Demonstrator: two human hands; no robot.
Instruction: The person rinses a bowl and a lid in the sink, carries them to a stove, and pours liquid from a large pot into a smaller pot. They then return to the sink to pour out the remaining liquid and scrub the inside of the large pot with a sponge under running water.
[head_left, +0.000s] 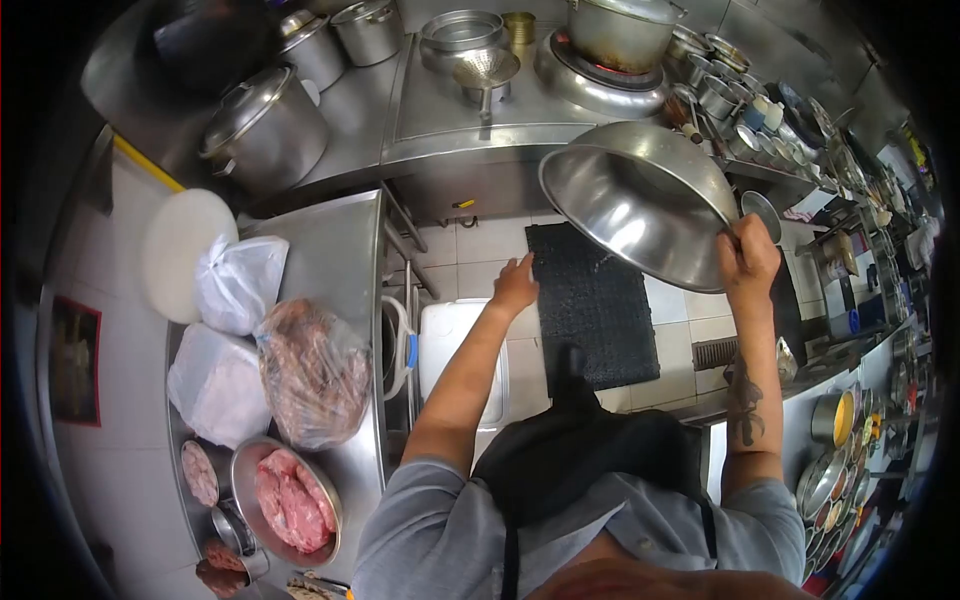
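My right hand point(748, 252) grips the rim of a large steel bowl point(640, 195), which hangs tilted on its side above the floor, its hollow facing me. My left hand point(517, 284) is in the air with nothing in it, its fingers apart, over the edge of a black floor mat point(592, 310). Below my left forearm is a white bin or lid point(455, 345). The bowl and my left hand do not touch.
A steel table point(335, 235) at left bears bagged food point(312, 370) and a bowl of raw meat point(295, 500). Ahead, a counter holds a large pot point(268, 125), a strainer point(486, 70) and a pot on a lit burner point(622, 35). Food containers point(833, 415) stand at right.
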